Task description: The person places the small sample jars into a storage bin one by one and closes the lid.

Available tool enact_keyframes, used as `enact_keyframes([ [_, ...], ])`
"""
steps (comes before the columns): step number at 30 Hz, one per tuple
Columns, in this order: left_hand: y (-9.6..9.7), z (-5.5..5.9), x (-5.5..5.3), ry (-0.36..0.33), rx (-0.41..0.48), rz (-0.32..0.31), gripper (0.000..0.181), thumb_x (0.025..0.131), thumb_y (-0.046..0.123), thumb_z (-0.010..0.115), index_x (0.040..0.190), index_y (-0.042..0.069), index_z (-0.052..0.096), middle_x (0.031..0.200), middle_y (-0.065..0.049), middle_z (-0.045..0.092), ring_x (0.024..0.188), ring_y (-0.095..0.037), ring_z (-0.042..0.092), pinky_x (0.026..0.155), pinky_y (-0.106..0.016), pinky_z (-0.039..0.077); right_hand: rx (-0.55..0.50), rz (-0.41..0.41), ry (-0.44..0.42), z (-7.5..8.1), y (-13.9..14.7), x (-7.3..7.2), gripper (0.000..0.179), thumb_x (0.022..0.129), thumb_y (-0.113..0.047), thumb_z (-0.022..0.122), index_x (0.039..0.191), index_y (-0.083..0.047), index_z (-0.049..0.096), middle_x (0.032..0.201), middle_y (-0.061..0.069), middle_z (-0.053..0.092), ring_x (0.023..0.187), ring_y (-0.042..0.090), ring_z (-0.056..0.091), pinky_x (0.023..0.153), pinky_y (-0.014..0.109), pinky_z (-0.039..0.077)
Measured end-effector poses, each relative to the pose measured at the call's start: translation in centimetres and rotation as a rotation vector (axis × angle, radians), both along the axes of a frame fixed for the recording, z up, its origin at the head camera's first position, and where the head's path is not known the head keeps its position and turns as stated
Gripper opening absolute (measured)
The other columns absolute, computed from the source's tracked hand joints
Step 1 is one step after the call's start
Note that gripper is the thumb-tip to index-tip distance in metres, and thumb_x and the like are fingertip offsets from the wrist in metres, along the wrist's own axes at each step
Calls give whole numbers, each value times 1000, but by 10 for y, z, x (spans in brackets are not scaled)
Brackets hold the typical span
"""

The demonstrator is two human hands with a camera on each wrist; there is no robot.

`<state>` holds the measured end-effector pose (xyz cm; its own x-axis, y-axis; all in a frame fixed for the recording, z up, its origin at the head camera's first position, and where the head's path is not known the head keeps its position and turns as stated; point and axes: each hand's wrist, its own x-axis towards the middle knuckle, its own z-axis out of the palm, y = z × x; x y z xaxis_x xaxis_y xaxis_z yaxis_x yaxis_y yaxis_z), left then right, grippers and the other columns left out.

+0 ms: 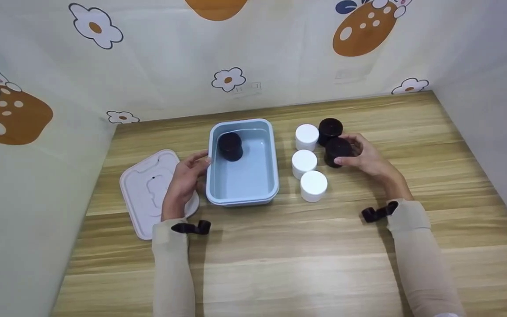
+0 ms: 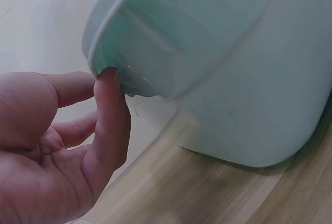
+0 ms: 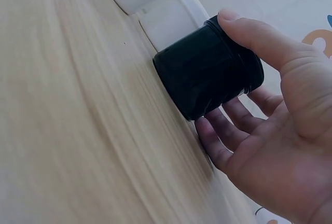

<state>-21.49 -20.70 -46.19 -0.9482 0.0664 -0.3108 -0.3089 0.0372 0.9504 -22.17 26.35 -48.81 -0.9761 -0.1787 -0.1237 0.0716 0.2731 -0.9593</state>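
Observation:
A light blue plastic bin (image 1: 242, 176) stands on the table with one black jar (image 1: 230, 146) inside, toward its back left. My left hand (image 1: 188, 176) pinches the bin's left rim; in the left wrist view its fingers (image 2: 111, 115) bend up under the rim's edge. On the right, my right hand (image 1: 368, 160) grips another black jar (image 3: 207, 68), thumb on one side and fingers round the other. That jar appears to be on the table. Behind it is a further black jar (image 1: 330, 130). Three white jars (image 1: 306, 136) stand between the bin and the right hand.
A pale, flat lid (image 1: 141, 193) lies left of the bin, partly under the left forearm. Patterned cloth walls (image 1: 165, 83) enclose the wooden table (image 1: 288, 264) at the back and sides. Black wrist cameras (image 1: 192, 227) sit on both sleeves.

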Motion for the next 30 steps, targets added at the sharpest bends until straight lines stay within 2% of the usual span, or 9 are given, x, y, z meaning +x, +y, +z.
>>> enact_keyframes([
  [4,0,0,1,6,-5,-3,48,101,19,60,145,4,49,120,-17,67,96,-16,72,67,-28,61,-15,-7,-1,0,-1,1,72,82,-7,81,142,-2,42,135,0,51,120,5,52,100,10,42],
  [7,0,-1,1,-1,-6,-9,48,101,20,60,145,4,48,126,-22,65,94,-16,72,64,-28,61,-22,-19,0,2,-1,2,71,83,-8,80,142,-1,42,132,0,52,117,4,54,96,11,46],
  [10,0,-1,0,-8,-13,-11,49,101,21,59,146,5,48,129,-23,64,94,-15,71,64,-28,60,-21,-32,9,7,-2,3,70,84,-8,79,143,0,42,131,2,52,112,3,57,90,14,51],
  [16,0,0,-1,21,3,-1,46,102,15,57,145,1,48,111,-10,68,92,-13,71,72,-26,60,-72,-54,48,21,-5,4,67,85,-5,79,141,0,44,126,-4,55,113,2,59,91,13,52],
  [18,0,-1,-1,22,9,-3,46,102,14,57,145,0,47,108,-8,68,91,-12,71,72,-26,60,-83,-63,46,24,-6,5,66,84,-7,80,141,-3,45,126,-6,55,118,5,58,91,14,52],
  [24,0,0,-2,23,-24,-7,45,101,16,58,143,1,50,116,-13,68,99,-17,70,77,-25,59,-82,-71,50,34,-9,8,65,86,-7,78,142,-4,45,133,1,52,134,23,51,90,16,54],
  [30,0,0,-2,5,-40,-1,45,102,18,58,143,2,50,116,-12,68,100,-16,69,77,-25,59,-55,-64,72,41,-14,9,66,86,-8,78,143,-4,45,139,8,50,141,37,45,90,14,53],
])
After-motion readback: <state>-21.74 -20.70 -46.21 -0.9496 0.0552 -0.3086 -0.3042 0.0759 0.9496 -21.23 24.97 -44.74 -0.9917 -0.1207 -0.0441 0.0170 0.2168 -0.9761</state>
